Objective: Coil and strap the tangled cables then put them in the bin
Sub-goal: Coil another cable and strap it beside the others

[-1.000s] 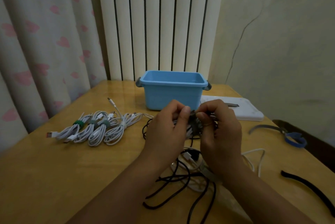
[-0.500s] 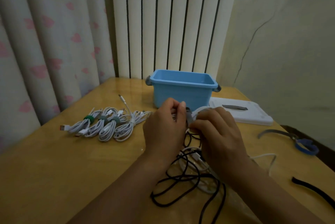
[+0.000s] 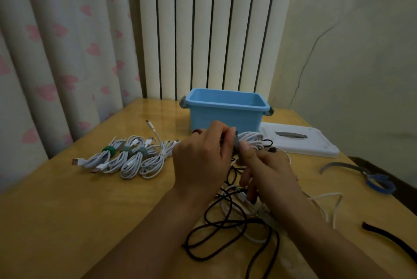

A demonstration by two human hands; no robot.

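Observation:
My left hand [image 3: 200,161] and my right hand [image 3: 268,172] meet in front of the blue bin [image 3: 225,109]. Between them they hold a coiled white cable [image 3: 252,138] with a grey strap [image 3: 237,145] round it; the left fingers pinch the strap and the right thumb presses beside it. Below the hands lies a tangle of black and white cables [image 3: 230,217] on the wooden table [image 3: 67,211]. Several coiled, strapped white cables [image 3: 128,156] lie in a row to the left.
A white lid [image 3: 302,143] lies right of the bin. Loose straps sit at the right: a grey and blue one [image 3: 372,177] and a black one [image 3: 392,238]. Curtain, radiator and wall stand behind the table.
The view has swung slightly left. My hands stayed together on the coil; my right hand has dropped a little and its thumb now shows beside the strap.

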